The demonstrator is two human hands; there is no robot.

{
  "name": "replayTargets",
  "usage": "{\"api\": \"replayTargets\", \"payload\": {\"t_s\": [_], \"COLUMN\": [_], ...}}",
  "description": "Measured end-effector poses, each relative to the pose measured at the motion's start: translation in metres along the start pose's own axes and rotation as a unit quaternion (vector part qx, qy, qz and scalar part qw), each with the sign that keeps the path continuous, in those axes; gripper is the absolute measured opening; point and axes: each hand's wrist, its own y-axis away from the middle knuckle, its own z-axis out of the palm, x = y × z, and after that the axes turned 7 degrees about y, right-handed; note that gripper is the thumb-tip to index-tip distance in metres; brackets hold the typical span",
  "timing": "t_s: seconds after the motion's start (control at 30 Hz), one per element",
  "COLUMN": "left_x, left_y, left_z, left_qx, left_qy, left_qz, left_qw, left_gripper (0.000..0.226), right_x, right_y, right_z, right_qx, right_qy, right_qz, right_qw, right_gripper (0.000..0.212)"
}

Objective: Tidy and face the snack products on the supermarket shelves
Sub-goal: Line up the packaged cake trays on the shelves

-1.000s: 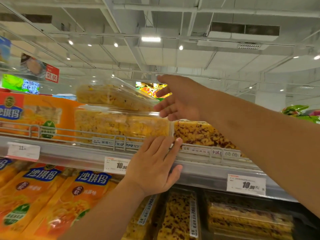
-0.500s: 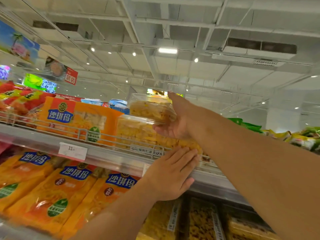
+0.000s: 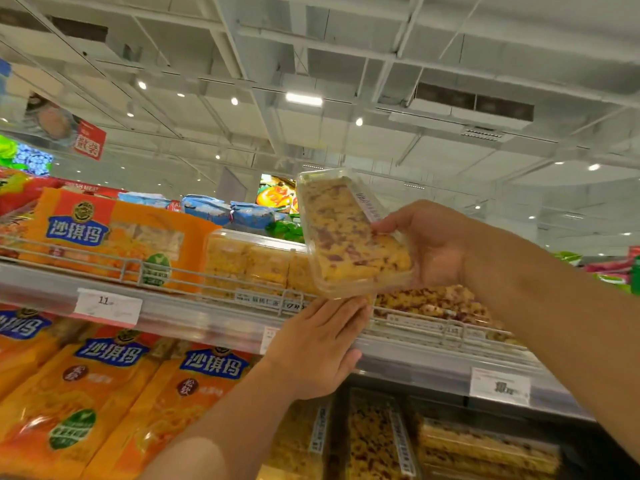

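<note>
My right hand grips a clear plastic box of yellow snack cake with dark red bits, held tilted in the air above the upper shelf. My left hand lies flat with straight fingers against the shelf's front rail, just below that box. Behind the box, a clear box of plain yellow cake stands on the upper shelf. To its right lies another box with dark red bits, partly hidden by my right arm.
Orange snack bags stand at the left of the upper shelf behind a wire guard. More orange bags and clear cake boxes fill the shelf below. Price tags hang on the rail. Blue packs lie further back.
My right hand reached onto the upper shelf, took the top clear box off the stack and lifted it up and right, tilting it. My left hand stayed on the shelf rail.
</note>
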Motion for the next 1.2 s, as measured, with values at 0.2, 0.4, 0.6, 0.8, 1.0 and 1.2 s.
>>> {"api": "replayTargets", "payload": {"t_s": [0.2, 0.4, 0.6, 0.8, 1.0, 1.2], "left_x": [0.016, 0.043, 0.114, 0.154, 0.118, 0.071], "left_y": [-0.005, -0.032, -0.082, -0.111, -0.133, -0.157], "left_z": [0.008, -0.004, -0.025, -0.026, -0.034, -0.055], "left_qx": [0.066, 0.063, 0.058, 0.095, 0.125, 0.073], "left_qy": [0.038, 0.086, 0.589, 0.749, 0.767, 0.665], "left_qz": [-0.05, -0.099, -0.219, -0.307, -0.35, -0.329], "left_qw": [0.996, 0.989, 0.776, 0.58, 0.523, 0.666], "left_gripper": [0.051, 0.044, 0.058, 0.084, 0.059, 0.05], "right_x": [0.003, 0.01, 0.05, 0.096, 0.103, 0.071], "right_y": [0.059, 0.103, 0.091, 0.054, 0.033, 0.045], "right_z": [-0.074, -0.141, -0.166, -0.151, -0.155, -0.214], "right_qx": [0.092, 0.205, 0.181, 0.107, 0.092, 0.221], "right_qy": [0.129, 0.31, 0.203, -0.098, -0.134, -0.192], "right_qz": [-0.083, -0.089, -0.102, -0.171, -0.217, -0.328], "right_qw": [0.984, 0.924, 0.957, 0.975, 0.963, 0.898], "right_gripper": [0.039, 0.035, 0.046, 0.026, 0.025, 0.069]}}
